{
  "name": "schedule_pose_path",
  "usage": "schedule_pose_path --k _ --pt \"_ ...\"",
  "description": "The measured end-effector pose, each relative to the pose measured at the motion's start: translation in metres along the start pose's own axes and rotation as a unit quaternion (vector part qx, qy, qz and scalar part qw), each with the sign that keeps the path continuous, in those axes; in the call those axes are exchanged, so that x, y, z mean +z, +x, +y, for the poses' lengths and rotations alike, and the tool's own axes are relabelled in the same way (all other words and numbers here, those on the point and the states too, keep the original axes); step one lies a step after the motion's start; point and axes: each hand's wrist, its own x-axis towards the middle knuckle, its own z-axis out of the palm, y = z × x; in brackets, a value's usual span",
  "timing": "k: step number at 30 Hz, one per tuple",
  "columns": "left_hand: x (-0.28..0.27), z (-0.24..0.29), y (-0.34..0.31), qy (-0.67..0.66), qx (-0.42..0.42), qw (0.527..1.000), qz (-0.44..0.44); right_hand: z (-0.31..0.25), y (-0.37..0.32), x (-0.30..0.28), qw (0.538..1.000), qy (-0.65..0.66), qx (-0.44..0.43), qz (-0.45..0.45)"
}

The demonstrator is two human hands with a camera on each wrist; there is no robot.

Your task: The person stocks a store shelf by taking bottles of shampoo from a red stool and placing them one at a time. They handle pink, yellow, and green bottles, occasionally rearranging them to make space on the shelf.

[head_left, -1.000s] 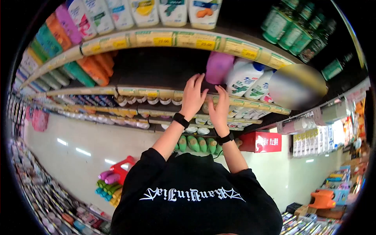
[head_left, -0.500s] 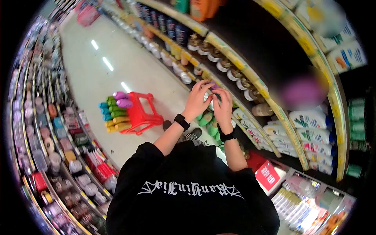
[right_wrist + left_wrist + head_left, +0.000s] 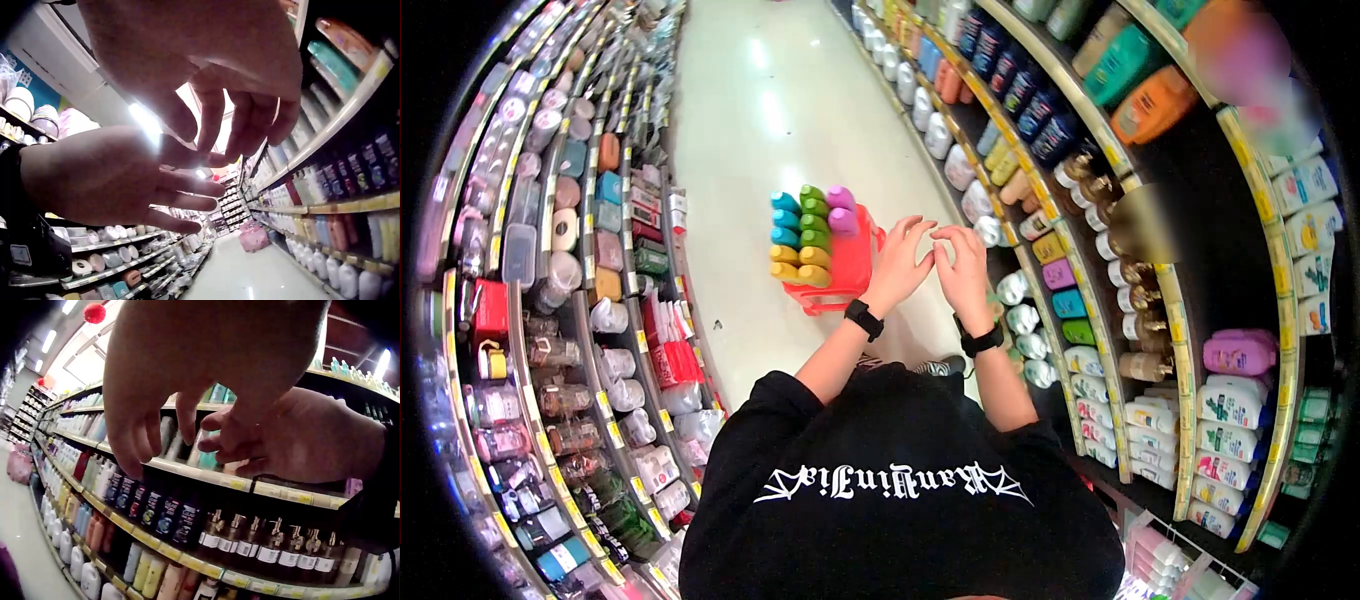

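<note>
Both hands are raised in front of the body, empty, with fingers relaxed and slightly bent. In the head view my left hand [image 3: 897, 267] is just right of a red plastic stool [image 3: 852, 262]. My right hand [image 3: 964, 278] faces it, fingertips close to the left hand's. On the stool stand purple bottles [image 3: 841, 222], green bottles [image 3: 813, 225], blue bottles [image 3: 784, 219] and yellow bottles [image 3: 813, 266], grouped by colour. The left wrist view shows the left hand [image 3: 206, 356] large at the top, with the right hand [image 3: 294, 437] reaching in from the right.
Shelves of bottles line the right side, including a purple bottle [image 3: 1240, 352] above white bottles [image 3: 1232, 402] and a row of pump bottles [image 3: 269, 550]. Shelves of boxes and containers [image 3: 565, 220] run along the left. The pale aisle floor [image 3: 750, 110] stretches ahead between them.
The body and view have turned from the shelf toward the aisle and the stool. My hands, earlier up beside the shelf near a purple bottle, are now over the aisle, still empty.
</note>
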Motion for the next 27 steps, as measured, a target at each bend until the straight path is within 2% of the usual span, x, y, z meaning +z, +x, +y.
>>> schedule_pose_path --k 6,13,16,20,27 --pt "-0.073 -0.073 -0.029 -0.010 -0.042 0.998 0.050 -0.031 0.005 0.096 0.998 -0.006 -0.018 -0.060" --pt "-0.121 -0.112 -0.047 -0.038 -0.124 0.988 0.082 -0.029 0.014 0.171 0.991 -0.039 -0.008 -0.131" --pt "-0.120 -0.133 -0.050 -0.013 -0.154 0.983 0.095 -0.021 0.025 0.189 0.985 -0.069 -0.008 -0.161" --pt "-0.107 -0.162 -0.043 -0.047 -0.214 0.971 0.090 0.009 0.039 0.211 0.977 -0.108 -0.002 -0.185" --pt "-0.042 -0.242 -0.013 -0.086 -0.324 0.939 0.073 0.077 0.071 0.246 0.938 -0.172 -0.006 -0.300"
